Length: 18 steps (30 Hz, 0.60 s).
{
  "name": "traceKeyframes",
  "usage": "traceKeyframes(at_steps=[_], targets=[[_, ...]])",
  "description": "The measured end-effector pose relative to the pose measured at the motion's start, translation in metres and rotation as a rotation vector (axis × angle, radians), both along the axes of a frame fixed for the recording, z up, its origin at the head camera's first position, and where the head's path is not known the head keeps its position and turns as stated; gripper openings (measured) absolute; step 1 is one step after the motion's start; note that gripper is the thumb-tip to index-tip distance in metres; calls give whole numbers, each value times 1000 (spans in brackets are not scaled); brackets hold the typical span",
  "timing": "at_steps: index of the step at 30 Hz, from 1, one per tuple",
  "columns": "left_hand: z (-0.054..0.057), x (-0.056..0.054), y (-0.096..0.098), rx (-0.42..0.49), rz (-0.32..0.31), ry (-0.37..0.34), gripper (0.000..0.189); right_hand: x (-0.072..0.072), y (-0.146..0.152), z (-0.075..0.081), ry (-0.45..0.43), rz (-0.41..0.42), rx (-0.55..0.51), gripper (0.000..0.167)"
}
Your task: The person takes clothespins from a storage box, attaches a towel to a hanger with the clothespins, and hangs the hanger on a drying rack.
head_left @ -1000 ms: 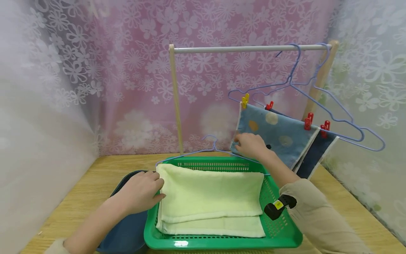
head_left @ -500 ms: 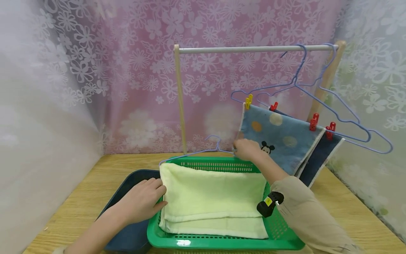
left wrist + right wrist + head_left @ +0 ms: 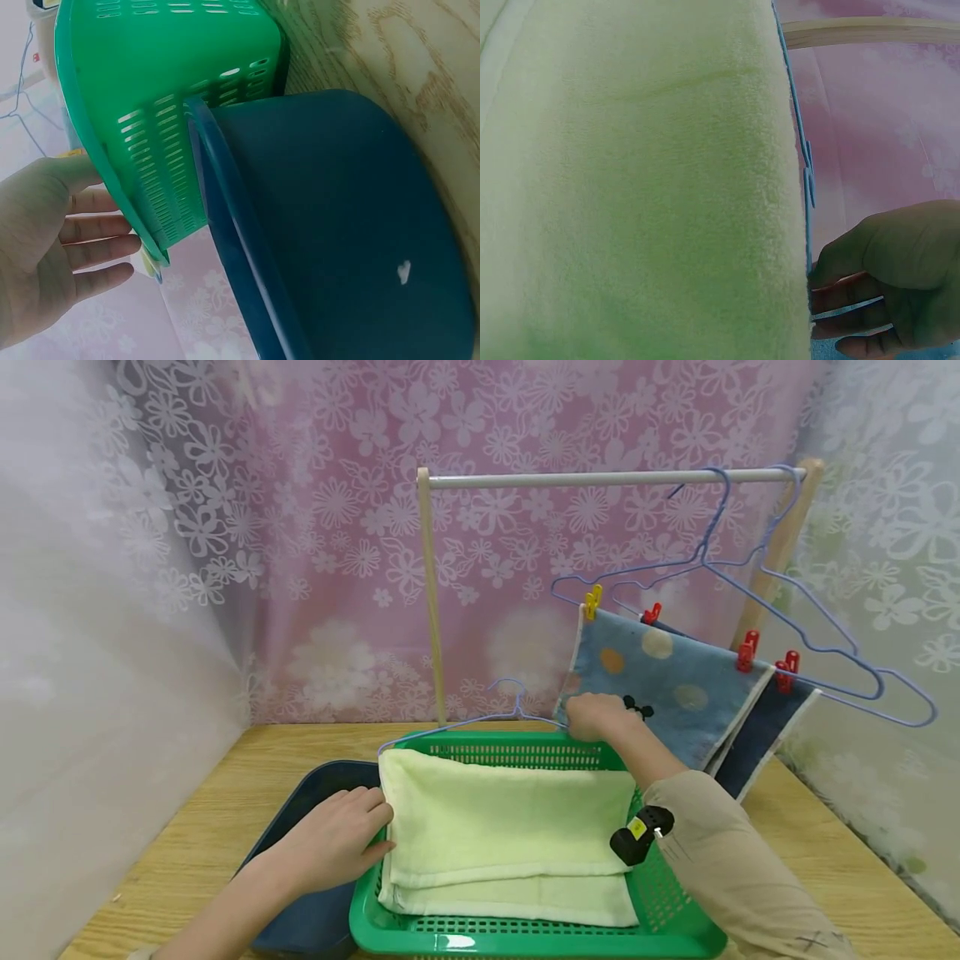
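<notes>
A pale yellow towel (image 3: 510, 827) lies folded over the green plastic basket (image 3: 457, 943), with a thin blue clothes hanger (image 3: 457, 724) along its back edge. My left hand (image 3: 337, 831) is at the towel's left edge, fingers loosely bent; the left wrist view shows this hand (image 3: 67, 240) beside the basket's rim, fingers apart. At the basket's back rim, my right hand (image 3: 600, 720) pinches the hanger's right arm. In the right wrist view, the fingertips of the right hand (image 3: 900, 277) meet the hanger wire (image 3: 807, 217) beside the towel (image 3: 652, 180); their exact contact is partly hidden.
A rack's rail (image 3: 555, 481) carries two hangers at right. On them hang a spotted blue cloth (image 3: 675, 668) and a dark blue cloth (image 3: 765, 735), held by red clothespins (image 3: 746, 652) and a yellow clothespin (image 3: 593, 602). A dark blue basin (image 3: 307, 918) stands left of the basket.
My right hand has come down from in front of the spotted cloth to the hanger's right arm. The left hand has stayed at the towel's left edge. The view has shifted slightly.
</notes>
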<state>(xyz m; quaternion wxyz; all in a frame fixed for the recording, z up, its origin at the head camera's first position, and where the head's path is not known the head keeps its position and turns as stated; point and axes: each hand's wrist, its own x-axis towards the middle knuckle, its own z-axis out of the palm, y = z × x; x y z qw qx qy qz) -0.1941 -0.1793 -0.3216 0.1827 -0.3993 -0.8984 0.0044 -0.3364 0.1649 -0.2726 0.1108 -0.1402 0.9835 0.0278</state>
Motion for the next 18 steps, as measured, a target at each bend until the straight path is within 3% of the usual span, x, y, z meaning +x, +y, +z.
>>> traceKeyframes(at_steps=[7,12,18], targets=[[-2,-1,-1,5,-7,6,25,2,6,1,2,62,10,35],[-4,-1,-1,12,-17,14,26,2,12,1,19,85,24,22],[-4,-1,-2,11,-15,23,26,6,19,5,122,143,19,10]])
